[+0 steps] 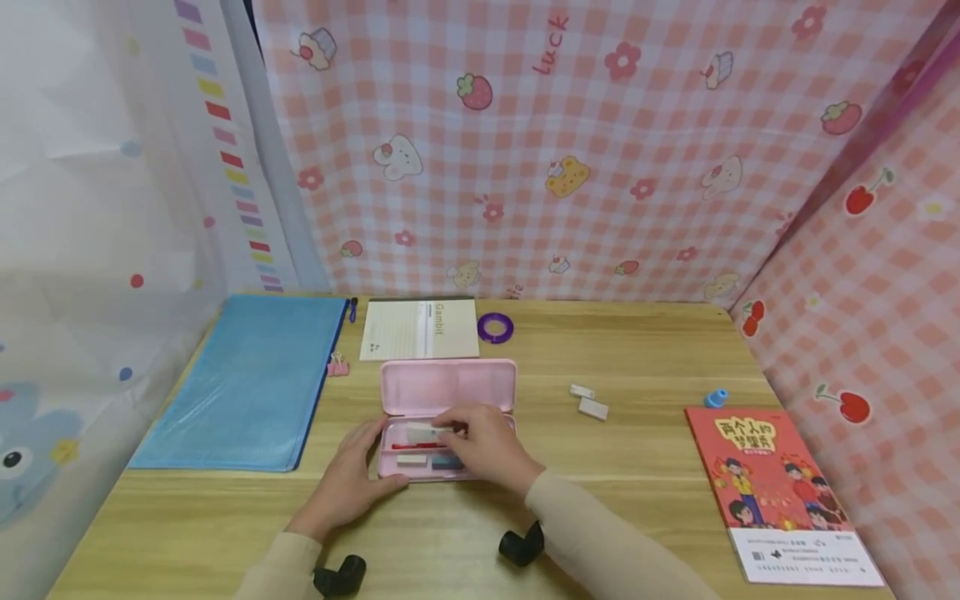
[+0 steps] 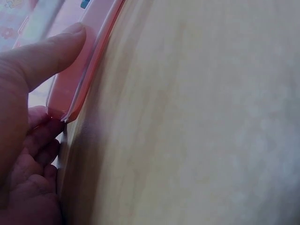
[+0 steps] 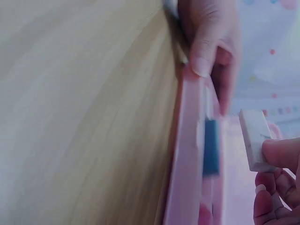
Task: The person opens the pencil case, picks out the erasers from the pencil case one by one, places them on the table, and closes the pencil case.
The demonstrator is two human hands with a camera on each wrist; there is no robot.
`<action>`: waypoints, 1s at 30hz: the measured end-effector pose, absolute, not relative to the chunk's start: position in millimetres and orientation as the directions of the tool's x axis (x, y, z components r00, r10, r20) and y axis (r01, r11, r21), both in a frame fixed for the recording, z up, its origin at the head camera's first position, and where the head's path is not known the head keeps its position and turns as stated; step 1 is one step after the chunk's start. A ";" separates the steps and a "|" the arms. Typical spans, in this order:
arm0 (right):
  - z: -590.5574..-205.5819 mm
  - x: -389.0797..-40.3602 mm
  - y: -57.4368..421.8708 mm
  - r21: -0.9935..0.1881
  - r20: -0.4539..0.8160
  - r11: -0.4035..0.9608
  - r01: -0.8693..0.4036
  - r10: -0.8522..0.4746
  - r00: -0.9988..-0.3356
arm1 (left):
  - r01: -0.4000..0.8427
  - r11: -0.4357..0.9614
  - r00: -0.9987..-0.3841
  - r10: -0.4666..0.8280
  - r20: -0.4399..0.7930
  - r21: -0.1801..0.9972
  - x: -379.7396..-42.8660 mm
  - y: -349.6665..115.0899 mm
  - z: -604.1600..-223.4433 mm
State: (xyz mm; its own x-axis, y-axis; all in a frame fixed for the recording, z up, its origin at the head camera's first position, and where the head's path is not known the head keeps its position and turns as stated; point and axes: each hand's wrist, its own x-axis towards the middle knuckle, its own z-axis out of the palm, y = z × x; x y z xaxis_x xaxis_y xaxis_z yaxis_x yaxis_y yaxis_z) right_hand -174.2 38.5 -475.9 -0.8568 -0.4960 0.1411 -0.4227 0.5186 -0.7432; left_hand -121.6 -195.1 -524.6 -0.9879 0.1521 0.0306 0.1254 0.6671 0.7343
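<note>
A pink pencil case lies on the table with its lid folded back. My left hand holds its left end, thumb on the front rim and fingers against the side. Above the case, my right hand pinches a white eraser between thumb and fingers; the eraser shows best in the right wrist view. Inside the case are a slim red item, a small whitish block and a teal block. The right hand hides part of the case's right side.
Left of the case lie a blue folder and a pink binder clip. Behind are a notebook and a purple ring. Two white blocks lie to the right, then a small blue object and a red book.
</note>
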 end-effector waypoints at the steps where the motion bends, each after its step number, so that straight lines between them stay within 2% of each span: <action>1: -474.8 -172.3 45.9 -0.758 0.136 0.511 -0.405 -0.483 -0.865 | 0.124 0.669 -0.988 0.150 0.030 0.733 -121.4 -195.1 -524.5; 9: -481.7 -161.6 135.8 -0.829 0.146 0.476 -0.294 -0.323 -0.935 | 0.118 0.664 -0.988 0.150 0.022 0.739 -120.8 -193.2 -524.5; 17: -502.2 -168.1 223.3 -0.806 0.106 0.570 -0.159 -0.126 -0.986 | 0.095 0.671 -0.991 0.134 0.006 0.736 -120.5 -194.2 -521.7; 22: -507.4 -175.2 242.4 -0.777 0.102 0.611 -0.149 -0.110 -0.989 | 0.082 0.675 -0.991 0.132 -0.011 0.733 -120.1 -195.2 -522.3; 30: -513.6 -180.4 242.6 -0.777 0.096 0.613 -0.142 -0.108 -0.990 | 0.061 0.675 -0.991 0.130 -0.037 0.735 -121.5 -193.3 -523.2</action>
State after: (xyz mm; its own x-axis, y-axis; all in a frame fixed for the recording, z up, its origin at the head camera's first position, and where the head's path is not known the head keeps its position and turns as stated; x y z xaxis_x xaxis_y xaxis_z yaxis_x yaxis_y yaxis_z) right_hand -180.4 242.6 -513.6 -0.9895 -0.1082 0.0958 -0.1423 0.6128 -0.7773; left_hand -121.5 -193.3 -523.2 -0.9908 0.1301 -0.0368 0.0614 0.6755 0.7348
